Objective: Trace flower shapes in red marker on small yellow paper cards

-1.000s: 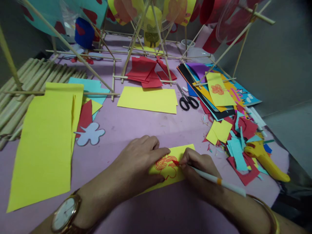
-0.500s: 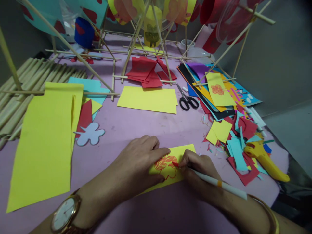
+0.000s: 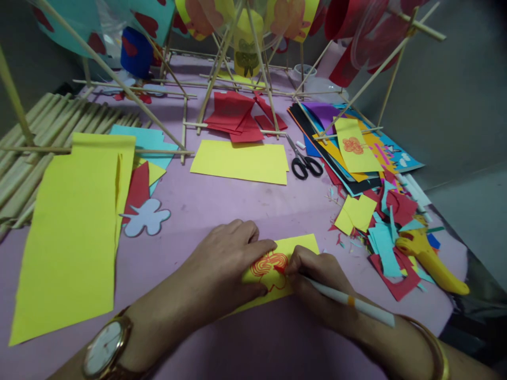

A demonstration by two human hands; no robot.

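Observation:
My right hand (image 3: 317,282) is closed round a red felt-tip marker (image 3: 352,302) with a white barrel and an orange band. Its red tip touches a yellow paper (image 3: 303,243) lying in front of me. A red-orange butterfly outline (image 3: 271,269) is drawn on this paper, its upper wings lined with curved strokes. My left hand (image 3: 233,264) rests on the paper's left part, thumb and forefinger apart on either side of the drawing, pressing it down. The hand hides the paper's left end.
Yellow sheets (image 3: 75,227) and a white butterfly cutout (image 3: 147,217) lie left. Ahead are another yellow strip (image 3: 241,161), red papers (image 3: 233,116) and black-handled scissors (image 3: 306,166). Paper scraps (image 3: 384,248) and a yellow glue gun (image 3: 439,266) lie right. Stick frames (image 3: 217,74) stand behind.
My right hand and the marker have shifted slightly left over the butterfly drawing. The left hand and the paper stay in place.

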